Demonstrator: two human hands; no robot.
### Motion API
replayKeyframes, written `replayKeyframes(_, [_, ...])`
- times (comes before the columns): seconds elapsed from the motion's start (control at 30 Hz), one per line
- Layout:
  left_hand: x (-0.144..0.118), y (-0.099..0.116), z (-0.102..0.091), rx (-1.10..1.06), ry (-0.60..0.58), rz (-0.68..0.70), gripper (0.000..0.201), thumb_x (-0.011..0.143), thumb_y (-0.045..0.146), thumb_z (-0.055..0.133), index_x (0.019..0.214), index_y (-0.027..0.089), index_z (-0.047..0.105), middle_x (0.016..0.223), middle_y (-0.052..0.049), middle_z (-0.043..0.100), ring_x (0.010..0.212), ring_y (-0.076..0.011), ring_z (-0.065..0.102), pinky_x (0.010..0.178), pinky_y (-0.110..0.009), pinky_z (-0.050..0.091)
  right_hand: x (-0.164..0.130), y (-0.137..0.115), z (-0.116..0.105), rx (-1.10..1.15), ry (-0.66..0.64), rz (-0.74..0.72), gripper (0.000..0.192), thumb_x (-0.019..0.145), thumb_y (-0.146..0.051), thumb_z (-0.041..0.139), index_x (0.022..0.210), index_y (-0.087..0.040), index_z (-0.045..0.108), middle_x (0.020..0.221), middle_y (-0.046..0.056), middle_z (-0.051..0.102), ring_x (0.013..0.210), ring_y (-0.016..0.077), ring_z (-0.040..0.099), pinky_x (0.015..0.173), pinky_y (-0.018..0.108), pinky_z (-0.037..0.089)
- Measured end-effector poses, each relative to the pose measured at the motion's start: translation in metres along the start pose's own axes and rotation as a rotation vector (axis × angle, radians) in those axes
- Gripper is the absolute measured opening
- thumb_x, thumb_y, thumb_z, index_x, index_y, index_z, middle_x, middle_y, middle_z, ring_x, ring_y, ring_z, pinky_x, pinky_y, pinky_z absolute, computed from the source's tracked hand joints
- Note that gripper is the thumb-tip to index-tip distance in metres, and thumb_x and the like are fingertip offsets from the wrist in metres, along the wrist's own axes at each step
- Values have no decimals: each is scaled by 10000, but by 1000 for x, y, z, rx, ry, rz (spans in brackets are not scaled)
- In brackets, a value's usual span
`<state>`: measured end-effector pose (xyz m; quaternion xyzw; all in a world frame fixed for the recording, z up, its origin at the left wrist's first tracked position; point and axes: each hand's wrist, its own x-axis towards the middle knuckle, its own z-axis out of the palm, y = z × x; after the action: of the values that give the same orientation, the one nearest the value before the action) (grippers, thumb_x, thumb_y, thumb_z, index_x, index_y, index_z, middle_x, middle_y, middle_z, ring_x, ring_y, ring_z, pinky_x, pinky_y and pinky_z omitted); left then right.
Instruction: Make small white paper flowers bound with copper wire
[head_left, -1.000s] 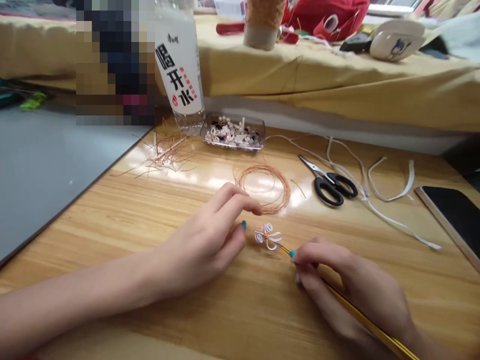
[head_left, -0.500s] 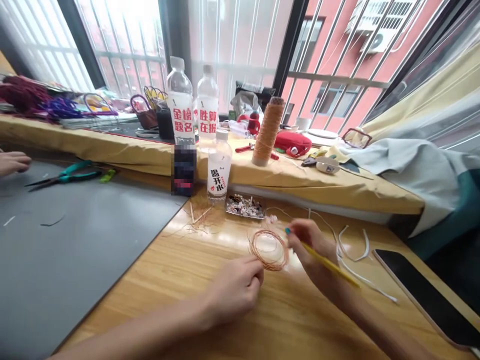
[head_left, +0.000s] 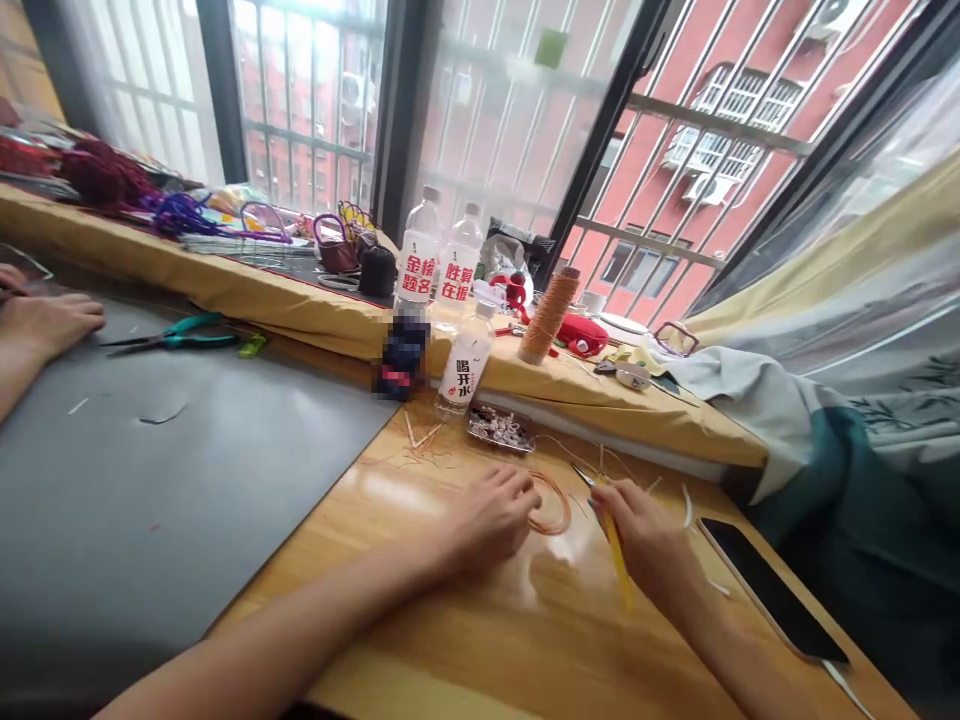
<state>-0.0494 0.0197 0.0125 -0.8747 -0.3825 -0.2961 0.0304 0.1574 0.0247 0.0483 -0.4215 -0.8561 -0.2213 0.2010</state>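
Note:
My left hand (head_left: 491, 515) lies over the left side of a coil of copper-coloured wire (head_left: 561, 510), its fingers curled closed on the strands. To the right of the coil, my right hand (head_left: 646, 525) is closed around yellow-handled pliers (head_left: 616, 560). Their narrow metal jaws point up and left, apart from the coil; whether the jaws are parted is too small to tell. Behind the coil stands a small clear tray of beads (head_left: 501, 430). Thin wire offcuts (head_left: 427, 440) are scattered left of the tray.
A phone (head_left: 772, 590) lies at the right with a white cable. Water bottles (head_left: 463, 370) and an orange thread spool (head_left: 551, 315) stand toward the window. Teal-handled pliers (head_left: 184, 335) rest on the grey mat (head_left: 187, 480), near another person's hand (head_left: 49, 325) at far left.
My left hand has moved up onto the coil, its fingers now covering the left side. My right hand has turned the pliers, whose jaws now show. The whole view has shifted.

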Motion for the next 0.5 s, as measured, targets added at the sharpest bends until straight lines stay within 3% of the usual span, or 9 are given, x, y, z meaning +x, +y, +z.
replayKeyframes(0.07, [-1,-10,2,85,-5,60,235,741,148,422,957,135,513,991,-93,512,936,-207,434,824,-348,338,-35,-3,-7,-39,-69,23,217,831,-191,313,828,-160,528,735,61,527,650,145,516,584,246,390])
replayKeyframes(0.13, [-3,-20,8,122,19,30,242,747,138,422,969,135,517,1005,-97,505,950,-209,430,842,-360,332,-65,-6,-6,-42,-166,87,247,812,-126,295,895,-163,525,790,69,535,671,144,527,585,244,418])
replayKeyframes(0.27, [1,-31,7,98,116,-19,226,806,162,349,944,142,527,949,-89,527,916,-196,461,795,-350,376,-99,-10,1,-46,-126,177,372,771,-66,294,1089,-167,460,886,83,555,812,178,533,714,304,446])
replayKeyframes(0.37, [9,-16,-20,-12,192,74,223,826,163,317,911,138,522,949,-82,541,873,-153,496,781,-296,402,-105,-13,0,-6,-65,317,362,799,-134,304,1145,-168,406,958,91,545,885,190,511,777,328,432])
replayKeyframes(0.5, [-9,39,-81,-269,324,132,220,840,189,308,923,171,511,977,-73,546,923,-135,503,788,-270,415,-110,-21,-4,-118,4,630,405,788,-210,352,1176,-98,373,1085,159,468,993,255,438,815,385,394])
